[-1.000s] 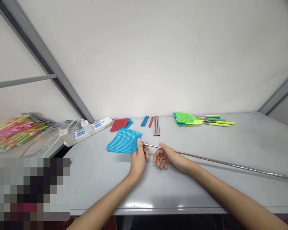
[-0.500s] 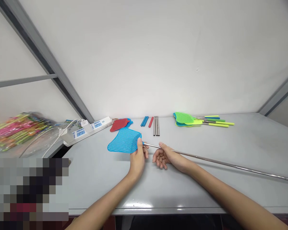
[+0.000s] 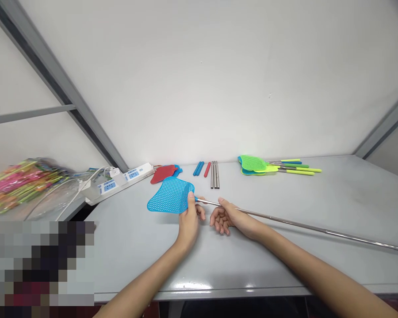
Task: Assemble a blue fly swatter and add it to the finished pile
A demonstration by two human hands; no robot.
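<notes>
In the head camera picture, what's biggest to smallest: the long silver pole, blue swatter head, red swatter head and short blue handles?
1. Long silver pole
2. Blue swatter head
3. Red swatter head
4. Short blue handles

The blue head is nearer the camera, so its lead over the red is unsure.

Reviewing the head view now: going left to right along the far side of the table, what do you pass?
White power strip → red fly swatter head → blue grips → red grip → steel rods → green fly swatter head → yellow-green handles
</notes>
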